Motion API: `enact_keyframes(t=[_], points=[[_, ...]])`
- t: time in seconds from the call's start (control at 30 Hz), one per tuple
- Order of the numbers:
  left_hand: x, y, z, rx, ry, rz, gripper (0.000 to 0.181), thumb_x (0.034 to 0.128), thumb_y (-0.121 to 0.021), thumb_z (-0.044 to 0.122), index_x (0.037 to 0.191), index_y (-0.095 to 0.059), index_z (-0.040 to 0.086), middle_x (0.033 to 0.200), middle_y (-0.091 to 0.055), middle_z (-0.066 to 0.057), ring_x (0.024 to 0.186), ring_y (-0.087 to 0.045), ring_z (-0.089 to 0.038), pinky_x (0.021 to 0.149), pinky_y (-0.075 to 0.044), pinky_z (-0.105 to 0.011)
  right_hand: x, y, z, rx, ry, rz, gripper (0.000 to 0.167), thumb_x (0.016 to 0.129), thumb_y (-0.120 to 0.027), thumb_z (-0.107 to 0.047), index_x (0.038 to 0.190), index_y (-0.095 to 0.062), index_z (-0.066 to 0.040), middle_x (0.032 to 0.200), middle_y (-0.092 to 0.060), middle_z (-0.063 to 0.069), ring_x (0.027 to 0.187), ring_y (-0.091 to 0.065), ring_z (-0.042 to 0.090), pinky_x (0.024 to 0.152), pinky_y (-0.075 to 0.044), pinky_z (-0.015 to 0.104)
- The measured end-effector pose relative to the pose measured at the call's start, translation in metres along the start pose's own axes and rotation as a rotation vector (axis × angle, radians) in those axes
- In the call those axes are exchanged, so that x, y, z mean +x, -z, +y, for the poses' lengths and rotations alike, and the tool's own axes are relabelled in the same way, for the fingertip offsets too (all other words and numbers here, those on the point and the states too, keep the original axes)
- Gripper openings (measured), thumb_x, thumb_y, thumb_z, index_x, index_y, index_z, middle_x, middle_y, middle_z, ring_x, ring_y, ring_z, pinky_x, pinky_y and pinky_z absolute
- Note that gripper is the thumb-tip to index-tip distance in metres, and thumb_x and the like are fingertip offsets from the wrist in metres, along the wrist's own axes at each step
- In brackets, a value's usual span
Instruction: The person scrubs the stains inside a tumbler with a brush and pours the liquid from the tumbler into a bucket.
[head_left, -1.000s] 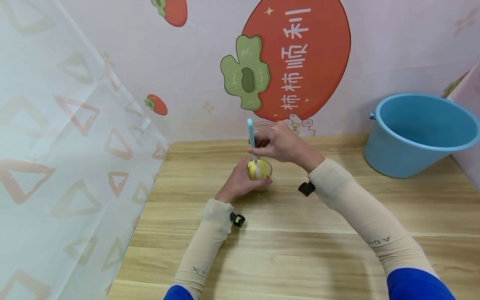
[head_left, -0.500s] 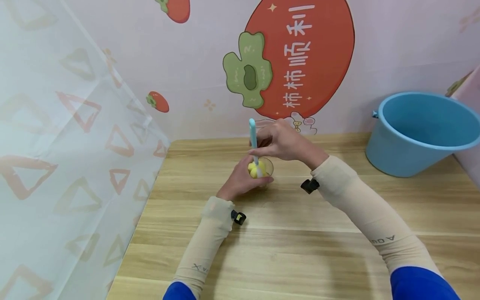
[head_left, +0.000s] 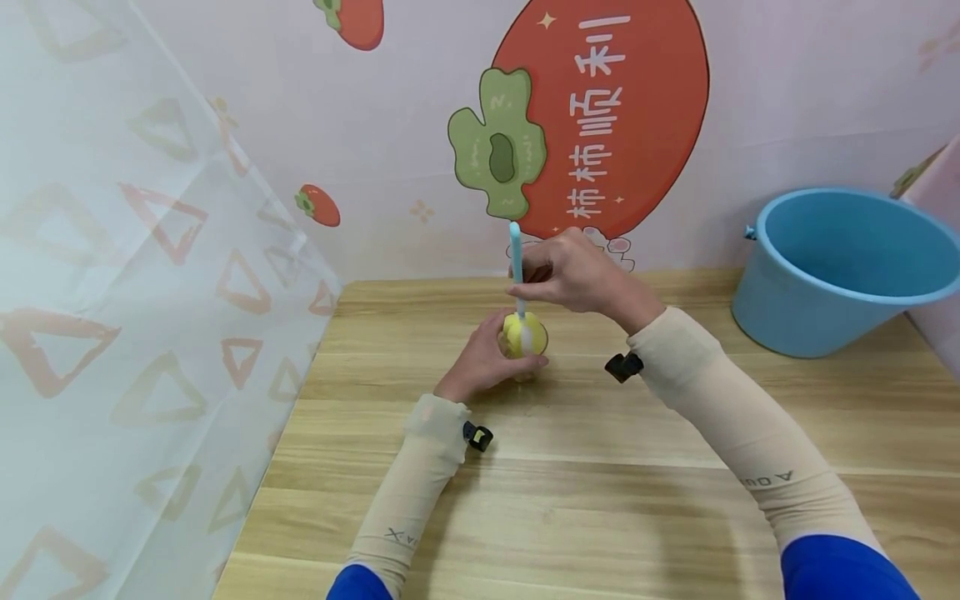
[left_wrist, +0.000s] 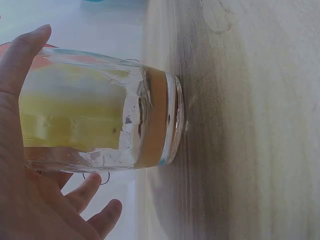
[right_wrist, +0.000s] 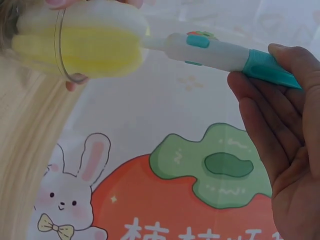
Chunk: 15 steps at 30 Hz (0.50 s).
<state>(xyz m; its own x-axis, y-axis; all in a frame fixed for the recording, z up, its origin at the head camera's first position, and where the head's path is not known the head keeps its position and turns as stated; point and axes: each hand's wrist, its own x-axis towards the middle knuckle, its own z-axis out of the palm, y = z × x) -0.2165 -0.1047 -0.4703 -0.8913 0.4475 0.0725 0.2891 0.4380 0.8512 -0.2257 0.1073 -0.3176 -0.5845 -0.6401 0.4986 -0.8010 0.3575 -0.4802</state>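
Note:
A clear glass (left_wrist: 157, 117) stands on the table, its base close to the wood. My left hand (head_left: 483, 362) grips it round the side, thumb on the near side. Inside the mouth sits the yellow and white sponge head (right_wrist: 107, 50) of a cup brush; part of it is within the glass and part sticks out past the rim. My right hand (head_left: 573, 271) pinches the brush's teal and white handle (right_wrist: 215, 55) from above, thumb against fingers. The handle stands nearly upright over the glass. In the head view, my left hand partly hides the glass.
A blue bucket (head_left: 798, 321) stands at the back right of the wooden table (head_left: 570, 517). Behind rises a cloth backdrop (head_left: 397, 142) printed with persimmons and a rabbit. Another patterned sheet (head_left: 172, 275) hangs along the left edge.
My right hand has moved up and slightly right, lifting the brush so that more of the sponge shows above the glass rim. The left hand keeps its grip in nearly the same spot.

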Motion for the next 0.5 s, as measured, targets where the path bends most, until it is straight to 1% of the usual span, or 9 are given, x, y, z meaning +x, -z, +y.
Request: enact_keyframes(t=[0.1, 0.17, 0.27, 0.4, 0.5], points=[[0.001, -0.001, -0.001, -0.034, -0.033, -0.009, 0.055, 0.0826, -0.09, 0.046, 0.125, -0.061, 0.026, 0.108, -0.067, 0.001, 0.092, -0.064, -0.019, 0.079, -0.056, -0.037, 0.0, -0.005, 0.0, 0.024, 0.012, 0.02, 0.007, 0.089, -0.086, -0.013, 0.089, -0.08, -0.01, 0.079, -0.078, -0.002, 0.072, -0.077, 0.009, 0.067, -0.062, 0.027], [0.002, -0.001, -0.002, -0.042, -0.041, -0.009, 0.056, 0.0824, -0.091, 0.045, 0.124, -0.06, 0.025, 0.107, -0.067, 0.0, 0.09, -0.063, -0.019, 0.078, -0.055, -0.036, 0.0, -0.008, 0.001, 0.041, 0.019, 0.028, 0.008, 0.089, -0.087, -0.013, 0.089, -0.08, -0.011, 0.08, -0.077, -0.003, 0.073, -0.077, 0.008, 0.067, -0.062, 0.027], [0.001, -0.001, -0.002, -0.039, -0.037, -0.001, 0.061, 0.0816, -0.091, 0.046, 0.127, -0.059, 0.022, 0.106, -0.064, -0.001, 0.09, -0.062, -0.019, 0.078, -0.055, -0.036, -0.001, -0.011, 0.001, 0.07, 0.028, 0.031, 0.008, 0.088, -0.087, -0.013, 0.089, -0.08, -0.012, 0.083, -0.077, -0.004, 0.073, -0.077, 0.007, 0.067, -0.062, 0.025], [0.0, 0.0, -0.003, -0.04, -0.035, 0.006, 0.068, 0.0816, -0.092, 0.045, 0.133, -0.058, 0.016, 0.104, -0.061, -0.003, 0.088, -0.06, -0.02, 0.077, -0.054, -0.037, -0.004, -0.012, 0.001, 0.091, 0.03, 0.011, 0.007, 0.09, -0.086, -0.017, 0.09, -0.08, -0.014, 0.086, -0.076, -0.005, 0.075, -0.077, 0.006, 0.067, -0.061, 0.023], [0.001, -0.001, -0.003, -0.044, -0.049, 0.005, 0.066, 0.0826, -0.091, 0.042, 0.134, -0.059, 0.017, 0.102, -0.061, -0.004, 0.086, -0.06, -0.02, 0.075, -0.054, -0.036, -0.006, -0.011, -0.001, 0.079, 0.022, -0.012, 0.007, 0.091, -0.086, -0.02, 0.09, -0.081, -0.015, 0.088, -0.075, -0.004, 0.076, -0.077, 0.005, 0.067, -0.061, 0.023]])
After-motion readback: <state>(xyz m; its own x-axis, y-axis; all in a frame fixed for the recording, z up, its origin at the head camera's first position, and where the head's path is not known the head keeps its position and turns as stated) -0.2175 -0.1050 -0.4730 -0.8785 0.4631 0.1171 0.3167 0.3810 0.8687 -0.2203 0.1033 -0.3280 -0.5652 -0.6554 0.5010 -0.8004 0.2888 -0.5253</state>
